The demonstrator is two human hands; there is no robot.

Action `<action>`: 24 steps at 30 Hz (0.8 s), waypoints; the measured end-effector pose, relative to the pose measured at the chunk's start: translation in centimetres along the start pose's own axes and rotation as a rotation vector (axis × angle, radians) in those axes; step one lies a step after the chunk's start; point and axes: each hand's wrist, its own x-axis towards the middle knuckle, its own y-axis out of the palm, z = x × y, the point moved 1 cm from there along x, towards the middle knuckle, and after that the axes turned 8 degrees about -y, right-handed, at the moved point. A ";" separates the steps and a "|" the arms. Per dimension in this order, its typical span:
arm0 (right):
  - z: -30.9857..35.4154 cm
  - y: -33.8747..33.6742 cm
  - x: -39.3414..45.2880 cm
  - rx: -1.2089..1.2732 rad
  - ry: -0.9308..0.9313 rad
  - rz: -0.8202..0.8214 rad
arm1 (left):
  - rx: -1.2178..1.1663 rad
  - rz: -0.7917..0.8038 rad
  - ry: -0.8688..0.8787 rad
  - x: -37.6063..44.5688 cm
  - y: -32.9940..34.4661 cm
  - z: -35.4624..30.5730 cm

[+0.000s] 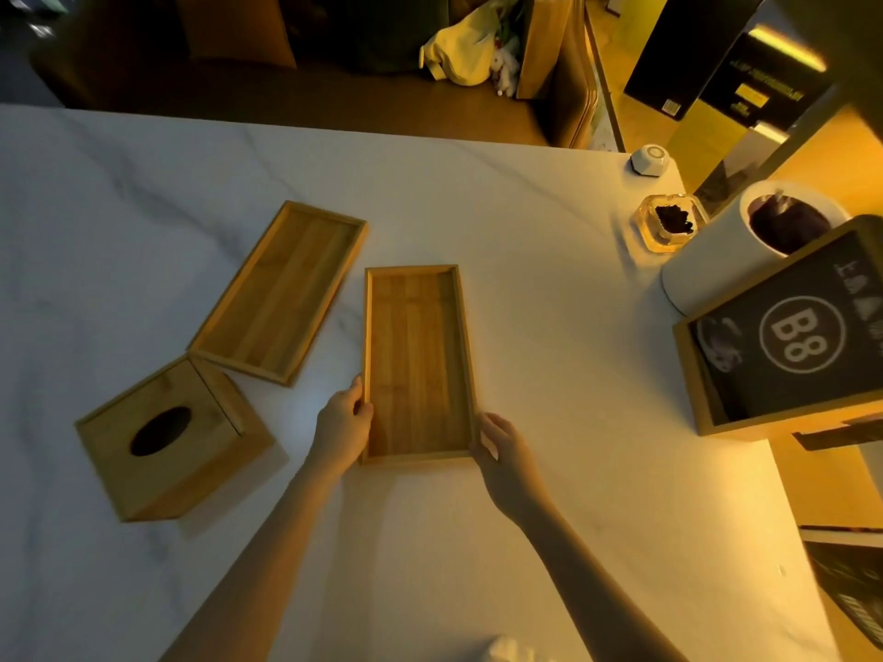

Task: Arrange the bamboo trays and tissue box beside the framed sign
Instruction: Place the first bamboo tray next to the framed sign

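Observation:
A long bamboo tray (416, 360) lies lengthwise in the middle of the white marble table (549, 375). My left hand (343, 422) grips its near left rim and my right hand (501, 446) holds its near right corner. A second bamboo tray (282, 291) lies at an angle to the left, untouched. The bamboo tissue box (172, 437), with an oval slot on top, stands at the near left, its corner touching that second tray. The wood-framed black sign marked B8 (793, 336) leans at the right edge of the table.
Behind the sign stand a white cylindrical bin (716, 260), a glass ashtray (669, 224) and a small white device (650, 160). The table's far edge borders dark seating with a yellow bag (463, 50). Black boxes stand at the upper right.

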 end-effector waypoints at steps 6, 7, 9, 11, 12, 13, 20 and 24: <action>1.9 -2.3 -0.8 0.220 0.016 -0.018 | -0.110 0.121 0.034 -1.1 -2.2 -1.3; 2.1 -2.6 -1.1 0.234 0.014 -0.029 | -0.135 0.128 0.040 -1.4 -2.4 -1.6; 2.2 -3.2 -1.5 0.247 0.007 -0.057 | -0.166 0.139 0.054 -2.1 -2.6 -2.4; 2.3 -4.1 -2.1 0.256 -0.011 -0.088 | -0.188 0.136 0.067 -2.7 -2.5 -3.3; 2.3 -4.6 -2.4 0.261 -0.019 -0.100 | -0.187 0.128 0.072 -3.0 -2.4 -3.7; 2.3 -5.2 -2.7 0.261 -0.029 -0.113 | -0.183 0.122 0.082 -3.3 -2.2 -4.2; 1.2 -9.1 -4.5 0.269 -0.040 -0.213 | -0.109 0.103 0.193 -4.6 -0.4 -8.5; 0.1 -11.3 -5.4 0.230 -0.014 -0.275 | -0.054 0.097 0.247 -4.7 1.7 -11.0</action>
